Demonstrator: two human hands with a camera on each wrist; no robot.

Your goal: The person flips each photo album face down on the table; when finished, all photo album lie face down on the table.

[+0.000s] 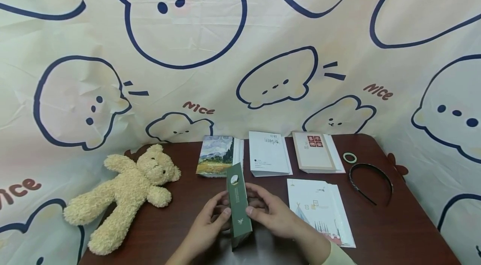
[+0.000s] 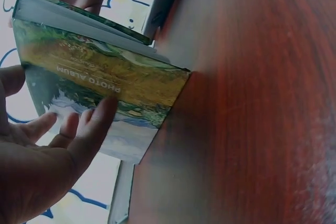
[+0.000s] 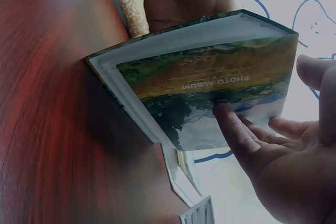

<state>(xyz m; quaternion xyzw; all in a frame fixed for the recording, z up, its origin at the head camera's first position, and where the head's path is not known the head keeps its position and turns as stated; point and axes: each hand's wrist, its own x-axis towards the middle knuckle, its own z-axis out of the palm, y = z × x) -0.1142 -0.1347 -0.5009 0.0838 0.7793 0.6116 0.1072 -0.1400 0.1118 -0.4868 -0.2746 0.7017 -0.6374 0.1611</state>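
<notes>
A photo album [image 1: 239,204] with a dark green spine stands upright on the table, spine toward me, between both hands. Its landscape-painting cover reads PHOTO ALBUM in the left wrist view [image 2: 100,77] and right wrist view [image 3: 210,82]. My left hand [image 1: 206,221] grips it from the left, thumb by the spine and fingers against the cover. From the other side my right hand [image 1: 276,217] holds it, with its thumb near the spine edge and fingertips on the other cover. Page edges show between the covers in both wrist views.
At the back lie another painted album [image 1: 216,154], a white one [image 1: 267,152] and a beige one [image 1: 315,154]. A white illustrated album [image 1: 315,204] lies right of my hands. Farther right are a pale green ring [image 1: 350,162] and a black headband [image 1: 351,177]. A teddy bear [image 1: 129,190] lies left.
</notes>
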